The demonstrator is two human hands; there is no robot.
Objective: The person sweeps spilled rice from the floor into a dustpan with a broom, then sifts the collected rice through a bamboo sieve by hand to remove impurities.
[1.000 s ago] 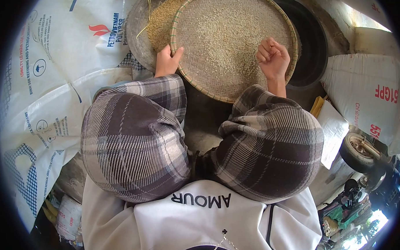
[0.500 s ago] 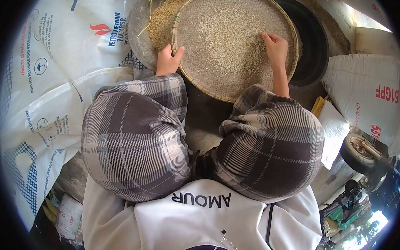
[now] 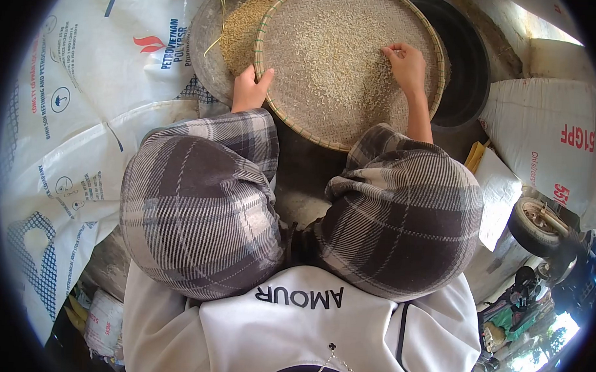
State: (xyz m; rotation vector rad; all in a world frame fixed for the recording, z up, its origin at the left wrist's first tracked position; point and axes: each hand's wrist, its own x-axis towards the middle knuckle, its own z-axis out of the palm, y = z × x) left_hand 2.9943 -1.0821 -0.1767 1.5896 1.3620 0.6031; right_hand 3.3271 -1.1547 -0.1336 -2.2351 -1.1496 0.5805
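A round woven winnowing tray (image 3: 292, 124) with a bound rim lies before my knees, pale grains (image 3: 338, 66) spread over its middle. At the tray's left rim my left hand (image 3: 250, 91) is closed, thumb on the near inner side and fingers around the outside. My right hand (image 3: 408, 66) hovers over the right part of the grains, thumb and fingertips pinched together. Whatever lies between those fingertips is too small to make out. Under the tray's left side, a wide grey basin (image 3: 207, 68) holds yellow-brown unhusked grain (image 3: 241, 36).
A black tub (image 3: 469, 80) sits partly beneath the tray's right side. White printed sacks (image 3: 105, 68) cover the left, and another white sack (image 3: 546, 129) stands at right. A small wheel (image 3: 536, 227) and a motorbike (image 3: 580, 274) are farther right. My plaid-covered knees (image 3: 202, 215) flank the space below the tray.
My right hand has shifted slightly left over the grains, its fingers still pinched. My left hand stays on the rim, and the tray has hardly moved.
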